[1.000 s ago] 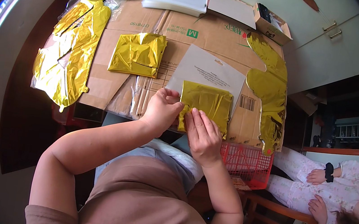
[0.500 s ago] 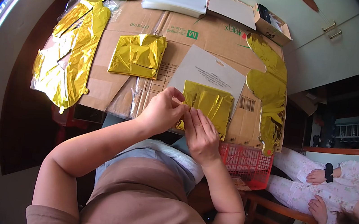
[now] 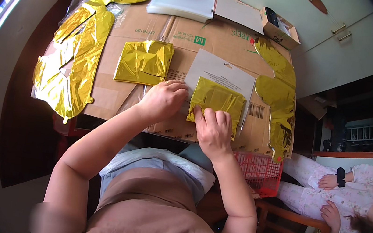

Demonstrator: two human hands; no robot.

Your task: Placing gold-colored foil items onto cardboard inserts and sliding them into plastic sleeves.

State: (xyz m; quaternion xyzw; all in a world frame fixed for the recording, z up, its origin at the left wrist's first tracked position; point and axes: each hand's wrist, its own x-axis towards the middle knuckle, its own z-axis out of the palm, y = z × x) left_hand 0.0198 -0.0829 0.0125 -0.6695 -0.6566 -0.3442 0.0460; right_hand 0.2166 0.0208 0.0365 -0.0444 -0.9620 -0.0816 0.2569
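A folded gold foil balloon (image 3: 219,96) lies on the lower part of a pale packaging card (image 3: 202,67) with a hanging hole at its top. My right hand (image 3: 215,132) rests on the foil's near side, fingers bent and tips pressed to it. Beside the card's left edge is my left hand (image 3: 165,99), its fingers curled in; whatever sits under them, if anything, is hidden. Left of the card lies a second folded gold foil packet (image 3: 144,62). Flat unfolded gold foil balloons lie along the left side (image 3: 82,65) and right side (image 3: 277,88) of the cardboard.
Flattened cardboard (image 3: 141,28) covers the table. At its far edge are a stack of clear plastic sleeves (image 3: 180,5), a pale board (image 3: 240,14) and a small open box (image 3: 291,38). A red basket (image 3: 259,173) stands at the near right, close to a seated person (image 3: 313,187).
The folded foil has slid farther up over the card. My left hand has let go of its corner and moved left to the card's edge; my right fingers have bent.
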